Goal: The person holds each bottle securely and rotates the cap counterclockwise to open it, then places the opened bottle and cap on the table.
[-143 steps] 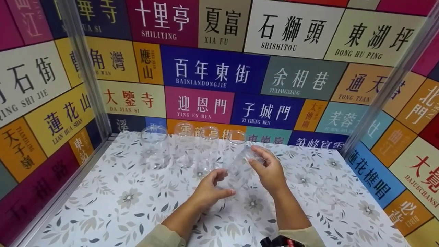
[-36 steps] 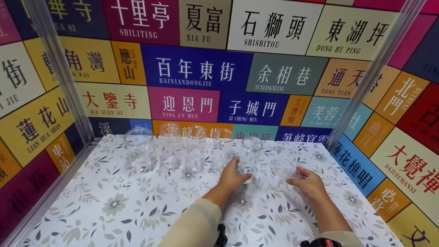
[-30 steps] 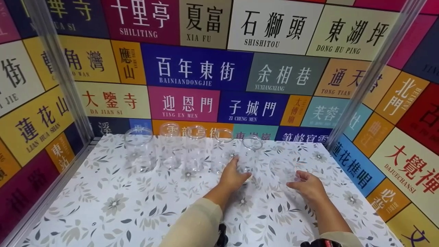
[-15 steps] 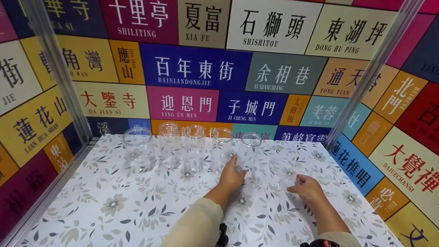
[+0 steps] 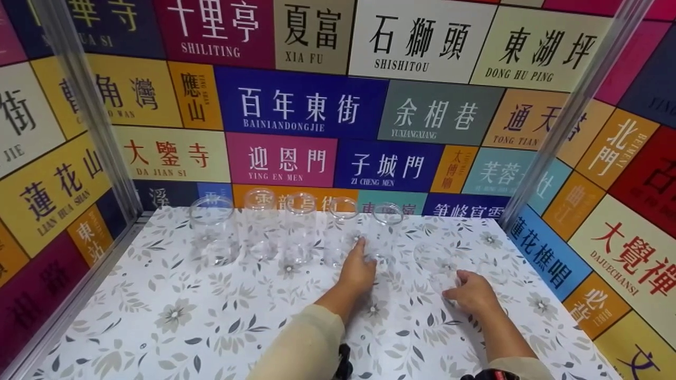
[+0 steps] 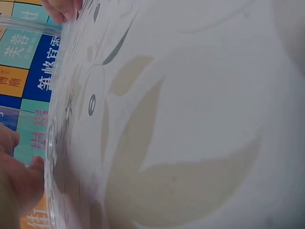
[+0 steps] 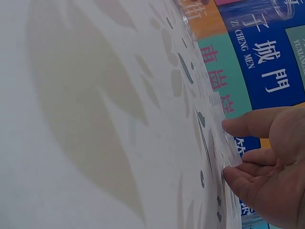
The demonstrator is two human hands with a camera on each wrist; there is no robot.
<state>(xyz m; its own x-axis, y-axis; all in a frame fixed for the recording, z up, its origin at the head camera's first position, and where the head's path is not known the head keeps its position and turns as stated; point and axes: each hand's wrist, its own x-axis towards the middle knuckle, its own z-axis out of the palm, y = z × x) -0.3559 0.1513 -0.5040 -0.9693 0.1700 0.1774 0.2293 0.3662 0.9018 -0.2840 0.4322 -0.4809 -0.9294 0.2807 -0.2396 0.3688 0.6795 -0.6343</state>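
Note:
In the head view, several clear cylindrical cups (image 5: 212,232) stand upright in a row near the back wall. My left hand (image 5: 357,270) is between the two rightmost cups, index finger extended, just left of the end cup (image 5: 386,237); I cannot tell whether it touches either cup. To the right lies a clear, low, round plastic piece (image 5: 435,264), its outline hard to make out. My right hand (image 5: 472,291) pinches its near right edge between thumb and fingers. In the right wrist view, the thumb and fingers of my right hand (image 7: 267,157) bend round clear plastic.
A white floral cloth (image 5: 174,316) covers the table. Colourful panels with Chinese lettering (image 5: 311,111) enclose its back and sides, with metal posts (image 5: 90,105) at the corners. A dark wrist device (image 5: 491,374) shows at the right sleeve.
Since 4.8 s ago, the cup I held stands at the row's right end. My right hand has moved to the low clear piece, lately inching nearer. My left thumb has drawn away from the end cup.

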